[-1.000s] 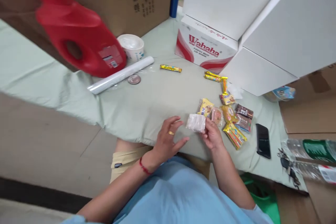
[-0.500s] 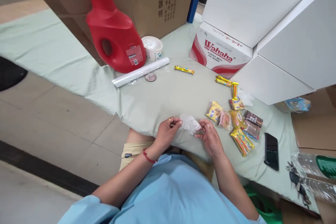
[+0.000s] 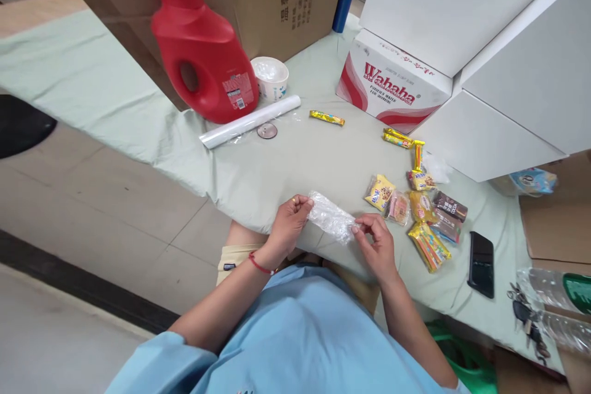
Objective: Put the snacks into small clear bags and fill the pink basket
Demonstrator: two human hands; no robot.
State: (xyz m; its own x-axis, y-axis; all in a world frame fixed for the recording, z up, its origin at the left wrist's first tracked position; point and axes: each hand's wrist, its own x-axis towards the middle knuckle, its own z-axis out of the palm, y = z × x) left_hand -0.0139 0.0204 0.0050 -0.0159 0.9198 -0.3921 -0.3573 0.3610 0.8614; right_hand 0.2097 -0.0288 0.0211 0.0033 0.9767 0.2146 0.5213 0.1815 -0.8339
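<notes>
A crumpled clear plastic bag (image 3: 331, 217) is stretched between my two hands at the front edge of the table. My left hand (image 3: 292, 221) pinches its left end between thumb and fingers. The right end is pinched by my right hand (image 3: 376, 243). Just right of the bag lie wrapped snacks: a yellow cookie packet (image 3: 380, 192), a pinkish wrapped snack (image 3: 398, 207), a bundle of yellow snack sticks (image 3: 429, 246) and brown cocoa packets (image 3: 447, 214). A single yellow snack stick (image 3: 327, 117) lies farther back.
On the left stand a red detergent jug (image 3: 207, 61) and a paper cup (image 3: 271, 79), behind a white plastic roll (image 3: 252, 121) and a round disc (image 3: 266, 130). A Wahaba-style printed carton (image 3: 392, 83) stands behind. A phone (image 3: 481, 265), keys (image 3: 524, 314) and plastic bottles (image 3: 545, 289) lie right.
The plastic bag was bunched up between my hands; now it is drawn out into a longer, flatter strip. My right hand has shifted slightly right. The view has moved a little.
</notes>
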